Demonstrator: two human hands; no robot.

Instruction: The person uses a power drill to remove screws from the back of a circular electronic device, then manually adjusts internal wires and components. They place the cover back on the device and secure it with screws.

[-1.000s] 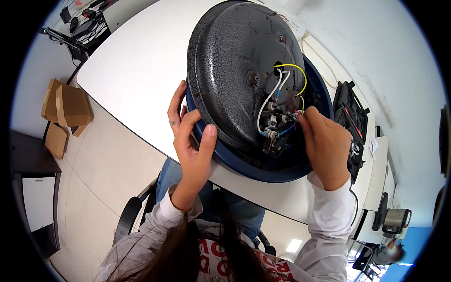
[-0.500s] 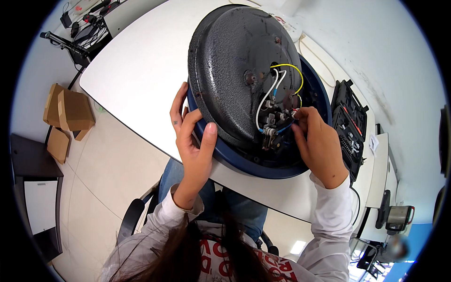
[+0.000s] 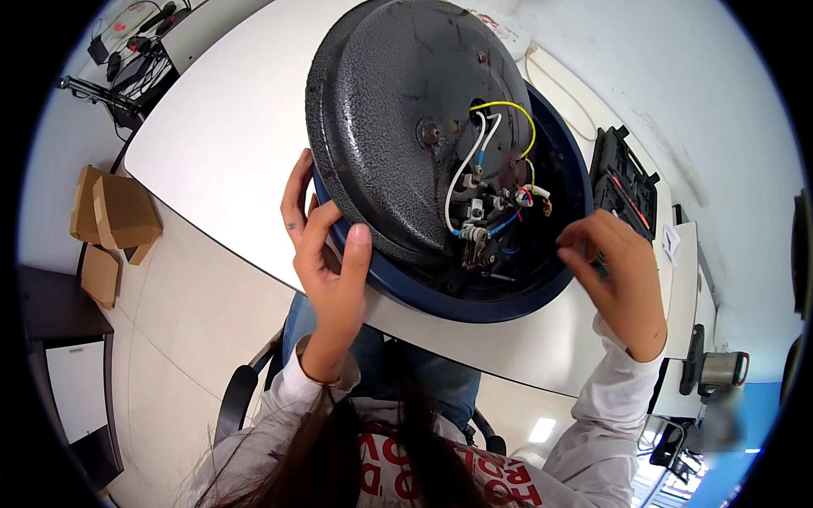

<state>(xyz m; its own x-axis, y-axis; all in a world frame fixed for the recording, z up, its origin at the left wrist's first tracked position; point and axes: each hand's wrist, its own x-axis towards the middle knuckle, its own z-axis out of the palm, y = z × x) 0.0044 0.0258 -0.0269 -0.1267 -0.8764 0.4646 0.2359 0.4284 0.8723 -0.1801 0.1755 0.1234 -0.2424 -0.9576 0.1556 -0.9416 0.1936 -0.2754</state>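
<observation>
A round, dark grey speckled metal pan stands tilted, underside up, in a dark blue round housing. White wires and a yellow wire run from a hole in the underside to a metal terminal assembly near the lower rim. A small bundle of wire ends sits beside it. My left hand grips the left side of the housing and pan, thumb in front, other fingertips partly behind. Beside the housing's right rim hovers my right hand, fingers loosely curled, tips slightly apart, holding nothing visible.
On the white table, an open black tool case lies right of the housing. A pale cable runs along the wall. Cardboard boxes stand on the floor at left, near a dark cabinet. My chair's armrest is below.
My right hand has left the wire ends by the terminals and moved right, past the housing rim. The wire bundle is now exposed. My left hand keeps its hold; the view has shifted slightly.
</observation>
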